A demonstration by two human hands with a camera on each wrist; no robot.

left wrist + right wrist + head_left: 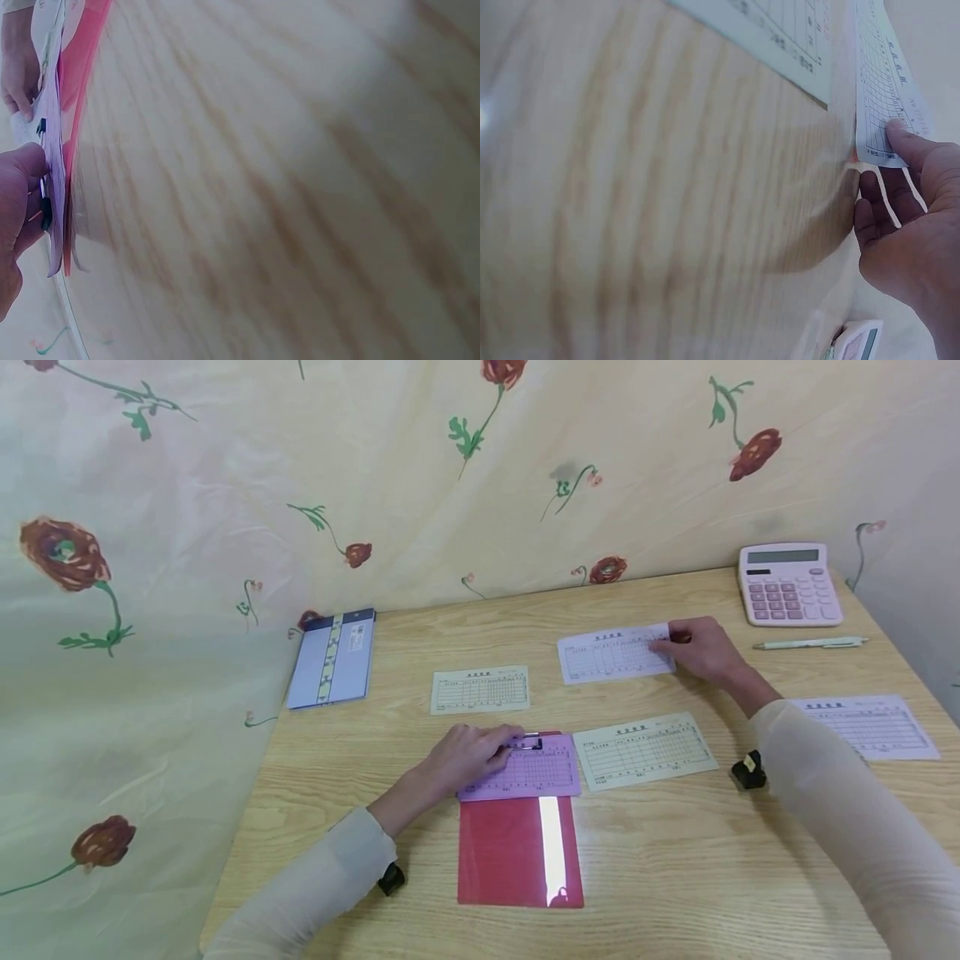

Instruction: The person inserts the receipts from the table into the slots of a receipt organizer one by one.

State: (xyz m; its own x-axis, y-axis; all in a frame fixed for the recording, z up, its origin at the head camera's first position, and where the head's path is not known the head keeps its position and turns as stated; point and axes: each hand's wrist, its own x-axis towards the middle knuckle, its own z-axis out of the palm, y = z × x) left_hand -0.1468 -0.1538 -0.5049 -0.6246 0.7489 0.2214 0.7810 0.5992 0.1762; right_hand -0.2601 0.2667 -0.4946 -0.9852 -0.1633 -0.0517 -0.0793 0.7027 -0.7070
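Note:
In the head view my right hand (703, 650) pinches the right end of a white printed form (615, 656), its thumb on top. The right wrist view shows the same form (881, 90) between thumb and fingers. My left hand (472, 756) rests on the upper left of a red clipboard (498, 852), at its metal clip (531, 742). Pink forms (540, 768) lie under that clip. From the left wrist view, the thumb of the left hand (15, 199) is at the clip; whether its fingers grip it is hard to tell.
Two pale green forms (480, 690) lie near the clipboard, one left and one right. Another white form (870, 727) lies partly behind the right sleeve. A calculator (791, 585) and a pen (810, 643) sit at the right; a blue-grey pad (333, 660) is at the left.

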